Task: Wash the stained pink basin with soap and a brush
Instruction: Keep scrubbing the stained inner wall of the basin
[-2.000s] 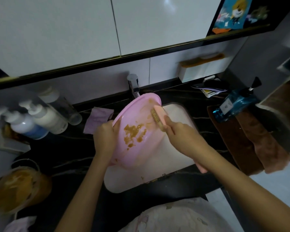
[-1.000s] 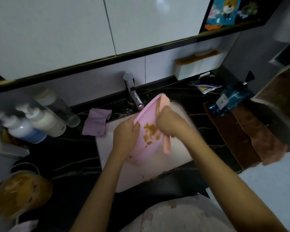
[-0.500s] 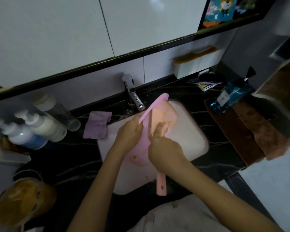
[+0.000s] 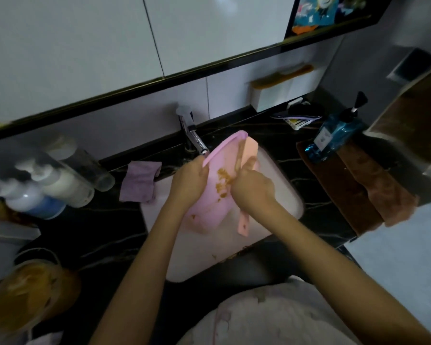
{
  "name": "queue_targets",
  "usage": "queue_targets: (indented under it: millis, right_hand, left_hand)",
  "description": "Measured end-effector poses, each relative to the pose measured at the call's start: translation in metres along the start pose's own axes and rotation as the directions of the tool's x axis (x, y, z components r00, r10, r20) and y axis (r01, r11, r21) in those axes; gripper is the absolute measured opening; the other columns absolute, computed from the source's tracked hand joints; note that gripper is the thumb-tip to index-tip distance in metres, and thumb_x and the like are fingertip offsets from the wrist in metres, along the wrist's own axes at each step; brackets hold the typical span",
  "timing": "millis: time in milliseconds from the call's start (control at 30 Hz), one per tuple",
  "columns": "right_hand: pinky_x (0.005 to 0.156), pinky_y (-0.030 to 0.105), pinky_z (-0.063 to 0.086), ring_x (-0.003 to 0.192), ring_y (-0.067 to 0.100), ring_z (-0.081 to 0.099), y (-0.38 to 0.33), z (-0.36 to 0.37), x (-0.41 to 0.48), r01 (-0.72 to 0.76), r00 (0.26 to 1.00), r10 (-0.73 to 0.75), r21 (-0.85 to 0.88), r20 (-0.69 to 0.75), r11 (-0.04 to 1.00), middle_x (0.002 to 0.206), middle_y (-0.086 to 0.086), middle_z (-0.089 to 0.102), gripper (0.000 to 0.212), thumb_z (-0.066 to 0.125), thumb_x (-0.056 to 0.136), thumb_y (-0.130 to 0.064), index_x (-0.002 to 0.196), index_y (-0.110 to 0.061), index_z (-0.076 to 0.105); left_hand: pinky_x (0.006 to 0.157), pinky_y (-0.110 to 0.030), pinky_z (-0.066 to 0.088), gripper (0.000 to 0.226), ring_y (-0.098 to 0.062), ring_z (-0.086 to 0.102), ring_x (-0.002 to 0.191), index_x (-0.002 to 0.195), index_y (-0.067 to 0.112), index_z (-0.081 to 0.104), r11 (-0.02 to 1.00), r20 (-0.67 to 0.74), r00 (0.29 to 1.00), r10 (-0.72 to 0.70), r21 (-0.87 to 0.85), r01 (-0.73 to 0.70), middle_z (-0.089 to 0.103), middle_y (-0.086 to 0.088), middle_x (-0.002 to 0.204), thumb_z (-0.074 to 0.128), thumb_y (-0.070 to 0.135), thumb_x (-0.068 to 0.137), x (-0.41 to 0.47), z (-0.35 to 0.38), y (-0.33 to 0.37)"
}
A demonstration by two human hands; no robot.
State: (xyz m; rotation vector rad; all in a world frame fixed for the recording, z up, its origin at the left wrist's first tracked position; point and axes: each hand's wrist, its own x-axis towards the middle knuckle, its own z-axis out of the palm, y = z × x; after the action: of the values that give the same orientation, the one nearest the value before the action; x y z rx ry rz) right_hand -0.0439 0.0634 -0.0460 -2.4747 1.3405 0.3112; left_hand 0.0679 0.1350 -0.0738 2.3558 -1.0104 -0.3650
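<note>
Left hand (image 4: 190,181) clamps the rim of the pink basin (image 4: 207,207), keeping it tipped on edge over the sink (image 4: 286,195). Vs half a sec ago, right hand (image 4: 253,186) sits higher, fist round the brush (image 4: 249,151). Brush head is now past the fingertips by the top rim, handle out below the wrist. Brown stain (image 4: 225,180) betw. both hands shows again, so prob. more scrubbing is needed.

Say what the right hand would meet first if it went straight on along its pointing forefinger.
Probably the top rim of the basin: the right hand grips the brush with its forefinger pointing along it toward that rim. Depth is unclear.
</note>
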Motion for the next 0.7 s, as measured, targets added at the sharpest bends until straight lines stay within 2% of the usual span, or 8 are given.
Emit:
queue_targets:
  millis: [67,200,300,400,467,533,567,700]
  right_hand:
    - [0.069,0.032,0.039,0.093,0.027,0.064,-0.003,0.008,-0.014,-0.001,1.0,0.001,0.054,0.001,0.999,0.108,0.012,0.065,0.074,0.037,0.096,-0.018,0.146,0.004,-0.012]
    - [0.074,0.033,0.042,0.094,0.028,0.064,0.005,0.031,-0.064,0.252,0.967,-0.252,-0.005,0.042,0.968,0.108,0.012,0.065,0.075,0.036,0.099,-0.023,0.146,-0.001,-0.018]
    - [0.069,0.034,0.036,0.095,0.03,0.063,0.008,0.014,-0.001,0.072,0.997,-0.073,0.033,0.022,0.997,0.111,0.015,0.063,0.07,0.035,0.097,-0.019,0.148,0.001,-0.009]
    - [0.068,0.034,0.042,0.091,0.028,0.062,0.008,-0.001,0.009,-0.068,0.997,0.064,0.118,0.042,0.991,0.113,0.014,0.062,0.071,0.037,0.096,-0.021,0.148,0.001,-0.006]
    - [0.066,0.029,0.041,0.086,0.025,0.062,0.01,0.02,-0.032,0.041,0.999,-0.044,0.126,0.025,0.991,0.112,0.013,0.062,0.072,0.036,0.098,-0.021,0.147,0.001,-0.013]
    - [0.071,0.031,0.041,0.091,0.027,0.063,0.012,0.032,-0.072,0.223,0.971,-0.229,0.082,0.074,0.971,0.111,0.013,0.063,0.072,0.036,0.098,-0.015,0.145,0.003,-0.015]
    - [0.072,0.034,0.041,0.091,0.028,0.063,0.014,0.033,-0.065,0.24,0.967,-0.245,0.08,0.068,0.968,0.111,0.013,0.063,0.071,0.035,0.098,-0.014,0.146,0.003,-0.015]
    - [0.07,0.036,0.04,0.093,0.03,0.063,0.013,0.006,0.014,-0.063,0.998,0.058,0.149,0.039,0.987,0.111,0.016,0.064,0.068,0.035,0.096,-0.013,0.147,0.003,-0.008]
  left_hand:
    - [0.071,-0.033,0.04,0.027,-0.034,0.058,0.094,0.113,0.008,0.057,1.0,0.004,1.0,0.003,0.001,-0.003,0.064,-0.017,0.103,0.038,0.018,0.097,0.002,0.002,0.004]
    - [0.073,-0.037,0.046,0.026,-0.036,0.059,0.092,0.106,0.008,0.059,0.999,0.001,1.0,0.022,0.031,-0.022,0.065,-0.018,0.1,0.038,0.019,0.096,0.009,0.003,0.01]
    - [0.067,-0.035,0.042,0.025,-0.033,0.058,0.085,0.091,0.007,0.057,1.0,-0.02,1.0,-0.007,0.011,0.007,0.063,-0.014,0.091,0.038,0.021,0.097,0.013,-0.002,0.007]
    - [0.061,-0.03,0.034,0.028,-0.028,0.055,0.076,0.075,0.014,0.049,1.0,-0.022,1.0,-0.016,0.003,0.016,0.057,-0.008,0.08,0.037,0.025,0.098,0.012,-0.003,0.005]
    - [0.059,-0.03,0.034,0.03,-0.027,0.054,0.074,0.074,0.014,0.049,1.0,-0.021,0.999,-0.029,-0.008,0.029,0.057,-0.007,0.078,0.036,0.025,0.098,0.014,-0.006,0.003]
    - [0.063,-0.033,0.04,0.031,-0.029,0.056,0.076,0.076,0.012,0.051,0.999,-0.042,0.999,-0.035,-0.026,0.034,0.06,-0.01,0.08,0.036,0.026,0.098,0.018,-0.009,-0.001]
    - [0.065,-0.035,0.042,0.031,-0.03,0.056,0.077,0.077,0.011,0.052,0.999,-0.049,0.998,-0.034,-0.03,0.033,0.061,-0.011,0.083,0.036,0.026,0.099,0.02,-0.01,-0.002]
    - [0.065,-0.034,0.04,0.032,-0.029,0.055,0.076,0.075,0.012,0.049,0.999,-0.033,0.998,-0.051,-0.007,0.051,0.06,-0.011,0.082,0.035,0.028,0.099,0.021,-0.009,-0.002]
